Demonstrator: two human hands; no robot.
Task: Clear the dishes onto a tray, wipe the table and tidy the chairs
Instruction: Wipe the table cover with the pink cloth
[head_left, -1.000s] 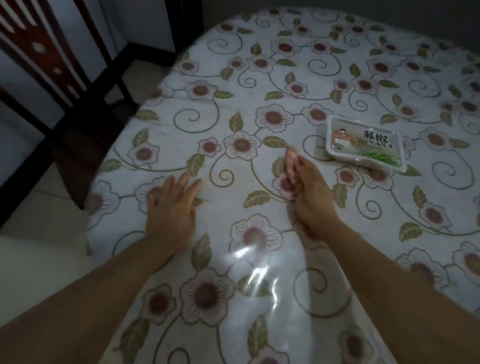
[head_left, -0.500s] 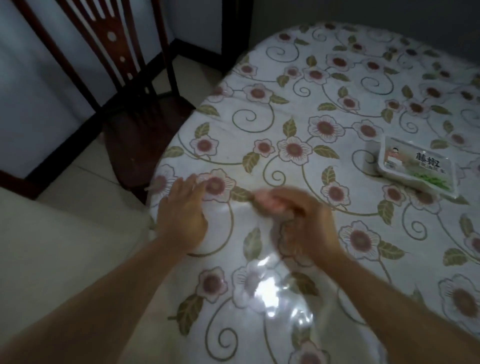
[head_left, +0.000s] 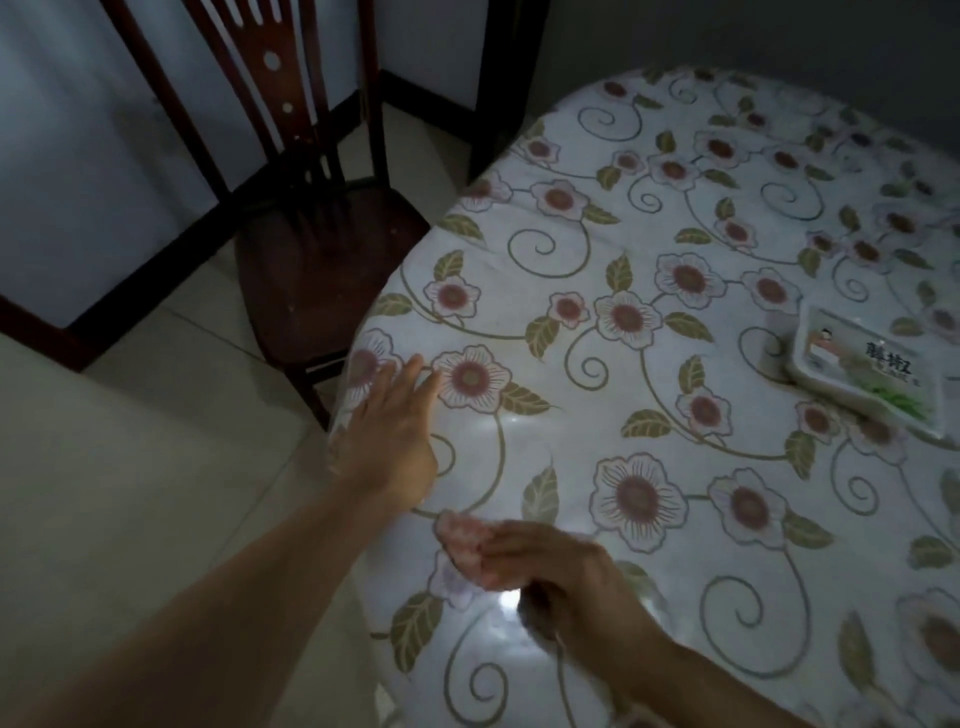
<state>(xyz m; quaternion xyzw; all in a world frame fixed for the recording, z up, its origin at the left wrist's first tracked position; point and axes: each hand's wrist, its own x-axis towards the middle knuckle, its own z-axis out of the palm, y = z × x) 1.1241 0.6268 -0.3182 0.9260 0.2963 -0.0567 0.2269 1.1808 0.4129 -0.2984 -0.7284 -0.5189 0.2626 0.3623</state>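
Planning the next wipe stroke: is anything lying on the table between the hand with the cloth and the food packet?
Nothing in the head view: only bare flowered tablecloth between the right hand, holding the cloth, and the packet.

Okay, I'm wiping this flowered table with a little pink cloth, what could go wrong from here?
The right hand wipes with the pink cloth near the table edge, so crumbs may drop onto the floor. The packaged tray sits unmoved; wiping that way could shove it. The chair stands pulled out beside the table, easy to bump.
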